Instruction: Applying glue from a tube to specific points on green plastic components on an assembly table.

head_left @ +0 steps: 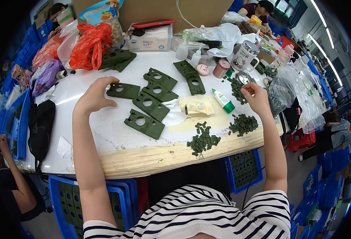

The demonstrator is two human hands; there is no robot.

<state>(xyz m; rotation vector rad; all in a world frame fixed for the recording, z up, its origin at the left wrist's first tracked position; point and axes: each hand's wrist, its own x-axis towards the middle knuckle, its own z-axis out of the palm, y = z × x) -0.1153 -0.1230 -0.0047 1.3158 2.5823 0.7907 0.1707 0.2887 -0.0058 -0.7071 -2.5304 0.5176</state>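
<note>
My left hand is at the left end of a dark green flat plastic part with a round hole. Its thumb and fingers are spread apart, with nothing gripped between them. Several similar parts lie to its right, among them a lower one and a middle one. My right hand hovers beside a heap of small dark green pieces. Its thumb and fingertips are drawn together in a pinch; whatever may be between them is too small to name.
Two more heaps of small pieces lie near the padded front edge. A green-capped glue bottle rests by a yellowish block. Bags, a wipes box and a mug crowd the back. Blue crates stand below.
</note>
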